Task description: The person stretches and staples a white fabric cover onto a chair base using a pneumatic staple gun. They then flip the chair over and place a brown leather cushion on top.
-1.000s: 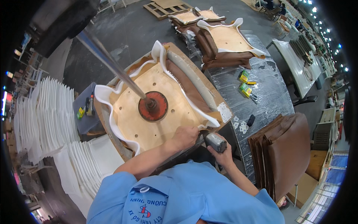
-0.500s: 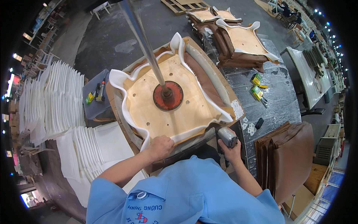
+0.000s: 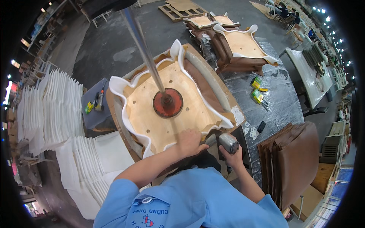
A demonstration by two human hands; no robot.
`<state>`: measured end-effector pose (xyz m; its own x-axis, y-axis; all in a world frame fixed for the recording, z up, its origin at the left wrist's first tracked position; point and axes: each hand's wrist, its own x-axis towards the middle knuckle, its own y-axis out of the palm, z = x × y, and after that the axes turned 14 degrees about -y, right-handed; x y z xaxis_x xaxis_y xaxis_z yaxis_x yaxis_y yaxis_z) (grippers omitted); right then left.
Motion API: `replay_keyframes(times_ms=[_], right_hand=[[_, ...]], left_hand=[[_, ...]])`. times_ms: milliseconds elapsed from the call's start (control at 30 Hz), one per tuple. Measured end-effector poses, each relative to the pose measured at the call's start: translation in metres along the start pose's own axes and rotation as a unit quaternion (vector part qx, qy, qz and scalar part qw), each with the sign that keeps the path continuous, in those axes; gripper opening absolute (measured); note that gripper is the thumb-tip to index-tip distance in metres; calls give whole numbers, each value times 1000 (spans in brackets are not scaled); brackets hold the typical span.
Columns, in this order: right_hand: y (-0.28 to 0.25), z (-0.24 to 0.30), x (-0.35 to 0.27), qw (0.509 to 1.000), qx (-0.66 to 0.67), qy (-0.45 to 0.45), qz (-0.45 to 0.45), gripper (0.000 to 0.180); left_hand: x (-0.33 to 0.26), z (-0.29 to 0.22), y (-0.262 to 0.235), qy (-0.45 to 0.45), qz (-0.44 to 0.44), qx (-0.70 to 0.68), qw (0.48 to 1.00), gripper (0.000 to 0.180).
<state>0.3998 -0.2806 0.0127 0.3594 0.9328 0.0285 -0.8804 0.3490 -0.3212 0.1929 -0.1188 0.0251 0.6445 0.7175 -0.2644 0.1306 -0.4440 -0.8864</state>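
Note:
A wooden seat panel (image 3: 152,114) lies underside up inside a padded frame, with white foam padding (image 3: 131,125) and brown leather (image 3: 201,85) standing up around its edges. A round red press plate (image 3: 159,110) on a steel rod (image 3: 142,41) bears on its middle. My left hand (image 3: 190,142) lies over the panel's near edge, fingers forward on the wood and thumb stretched apart to the right, covering part of the padding. In my right hand (image 3: 234,157) is a grey staple gun (image 3: 228,143), held just off the panel's near right corner.
White foam sheets (image 3: 57,106) are stacked at the left, beside a grey stand (image 3: 95,114) with tools. On the plastic-covered table (image 3: 281,102) at the right are yellow-green boxes (image 3: 257,95) and a black object (image 3: 261,126). Brown leather covers (image 3: 292,159) hang nearer; finished-looking seats (image 3: 243,43) are piled beyond.
My left hand has moved right along the near edge, from the left corner toward the middle, and its fingers have reached onto the wood. The staple gun has shifted slightly left.

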Motion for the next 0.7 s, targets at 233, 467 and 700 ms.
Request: replay_keyframes(times_ms=[233, 467, 700], right_hand=[[-11, -3, 10, 1000, -5, -9, 2, 64], [-20, 7, 19, 998, -23, -2, 51, 65], [-28, 27, 36, 986, 29, 127, 101, 62]], left_hand=[[37, 5, 32, 10, 17, -76, 997, 37], [34, 2, 35, -21, -53, -124, 991, 28], [51, -5, 38, -20, -67, -177, 982, 22]])
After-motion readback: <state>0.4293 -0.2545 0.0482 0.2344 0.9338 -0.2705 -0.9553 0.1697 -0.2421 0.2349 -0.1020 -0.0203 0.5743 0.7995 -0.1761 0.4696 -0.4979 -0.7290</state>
